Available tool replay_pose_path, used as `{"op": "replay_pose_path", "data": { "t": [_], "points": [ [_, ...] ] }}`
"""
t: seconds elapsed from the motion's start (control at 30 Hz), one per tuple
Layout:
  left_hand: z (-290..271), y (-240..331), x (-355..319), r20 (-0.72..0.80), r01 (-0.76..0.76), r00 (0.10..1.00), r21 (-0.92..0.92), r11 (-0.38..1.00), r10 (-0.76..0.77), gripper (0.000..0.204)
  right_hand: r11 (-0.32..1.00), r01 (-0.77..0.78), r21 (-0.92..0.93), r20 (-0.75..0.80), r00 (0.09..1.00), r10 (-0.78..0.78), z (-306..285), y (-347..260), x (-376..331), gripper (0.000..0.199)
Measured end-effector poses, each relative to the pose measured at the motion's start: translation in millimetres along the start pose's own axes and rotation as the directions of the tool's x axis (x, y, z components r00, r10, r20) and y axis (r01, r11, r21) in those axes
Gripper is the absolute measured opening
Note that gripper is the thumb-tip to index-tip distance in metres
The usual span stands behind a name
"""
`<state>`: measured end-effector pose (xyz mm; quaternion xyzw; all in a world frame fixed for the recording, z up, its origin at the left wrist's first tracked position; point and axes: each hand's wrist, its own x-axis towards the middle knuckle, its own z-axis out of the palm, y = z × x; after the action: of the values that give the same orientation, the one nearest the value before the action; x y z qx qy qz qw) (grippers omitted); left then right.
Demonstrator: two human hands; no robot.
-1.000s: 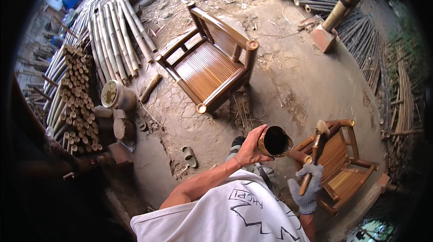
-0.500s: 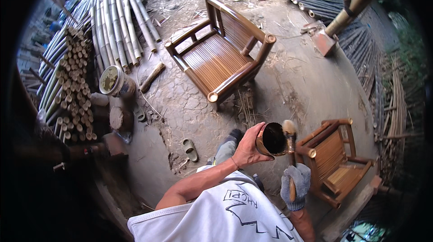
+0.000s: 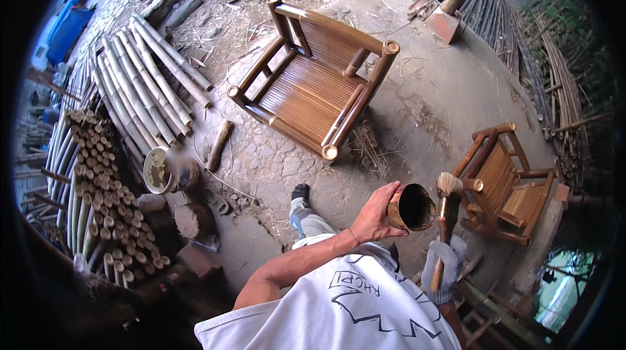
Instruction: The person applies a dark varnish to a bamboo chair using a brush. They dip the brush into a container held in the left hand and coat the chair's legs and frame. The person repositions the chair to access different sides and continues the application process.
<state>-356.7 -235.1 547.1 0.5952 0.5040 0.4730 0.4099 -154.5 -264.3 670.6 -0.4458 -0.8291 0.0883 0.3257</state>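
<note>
My bare left hand point(image 3: 377, 217) wraps round the side of a cylindrical pot point(image 3: 415, 207), its dark mouth tipped toward me. In my right hand point(image 3: 444, 268), which wears a grey glove, is a paintbrush point(image 3: 447, 210) held by its wooden handle, pale bristles up. The brush head is just right of the pot's rim, apart from it. Ahead of me stands a glossy brown bamboo armchair point(image 3: 312, 93) with a slatted seat and back. A second bamboo chair point(image 3: 499, 177) is to the right, beyond the brush.
Cut bamboo poles point(image 3: 140, 86) lie at the left, with a stack of short bamboo pieces point(image 3: 107, 187) nearer. A stained bucket point(image 3: 158, 171) stands by a short log point(image 3: 220, 146). At the far right, a post rests on a brick block point(image 3: 446, 26); bamboo bundles lie behind.
My view has shifted. Both hands, with the pot and brush, sit slightly further right in the picture. The brush has moved from the pot's rim to clear of it, and my foot has stepped out leftward.
</note>
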Motion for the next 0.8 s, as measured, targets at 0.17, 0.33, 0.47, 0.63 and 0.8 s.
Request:
{"op": "replay_pose_path", "data": {
  "t": [0.17, 0.33, 0.47, 0.63, 0.8],
  "points": [
    [-80.1, -20.1, 4.6, 0.047, -0.038, 0.998, 0.011, 0.999, 0.038, 0.117, 0.99, 0.087, -0.108, 0.155, 0.985, -0.069, 64.6, -40.0, 19.0, 0.036],
    [-132.9, -34.3, 11.2, 0.066, -0.043, 0.997, -0.042, 0.998, 0.046, 0.119, 0.989, 0.022, -0.143, 0.309, 0.951, 0.024, 103.5, -79.7, 31.1, 0.048],
    [-155.4, -50.8, 14.8, 0.098, -0.017, 0.995, -0.052, 0.998, 0.023, 0.123, 0.989, -0.12, -0.092, 0.282, 0.949, 0.141, 112.5, -100.4, 50.0, 0.046],
    [-167.1, -60.1, 21.0, 0.122, -0.002, 0.992, -0.019, 1.0, 0.005, 0.118, 0.958, -0.277, -0.072, 0.158, 0.945, 0.286, 117.2, -101.2, 86.0, 0.036],
    [-170.5, -71.2, 32.0, 0.124, 0.029, 0.992, -0.072, 0.997, -0.02, 0.117, 0.973, 0.142, -0.18, 0.347, 0.935, -0.072, 122.9, -82.5, 124.0, 0.032]
  ]
}}
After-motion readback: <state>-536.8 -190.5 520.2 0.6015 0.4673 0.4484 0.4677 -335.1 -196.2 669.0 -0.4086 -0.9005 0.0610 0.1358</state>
